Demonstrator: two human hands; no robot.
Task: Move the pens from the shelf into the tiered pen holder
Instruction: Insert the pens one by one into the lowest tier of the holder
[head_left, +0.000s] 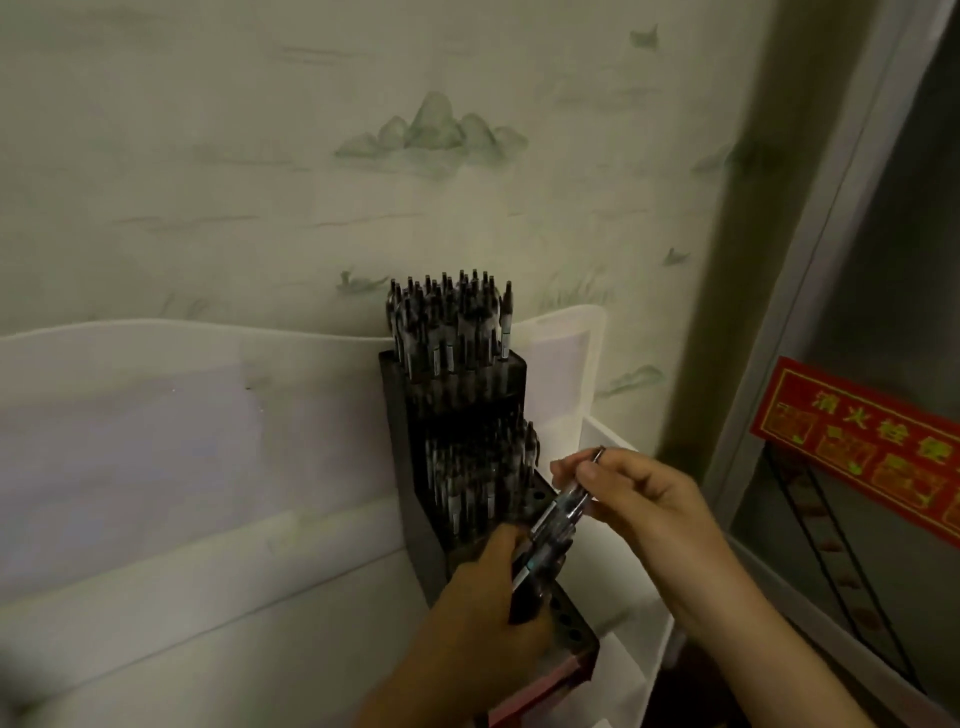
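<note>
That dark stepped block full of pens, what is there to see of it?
The tiered pen holder is a dark, matt block, perhaps wood or plastic, built in steps and drilled with round holes. It stands upright against the wall on a white shelf. Its top and middle tiers are packed with upright pens; the lowest step shows empty holes. The left hand holds a bundle of pens just over that step, and the right hand pinches one of them.

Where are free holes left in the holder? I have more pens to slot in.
Empty holes show on the lowest step of the tiered pen holder, beside the left hand. The top tier and middle tier are crowded.
</note>
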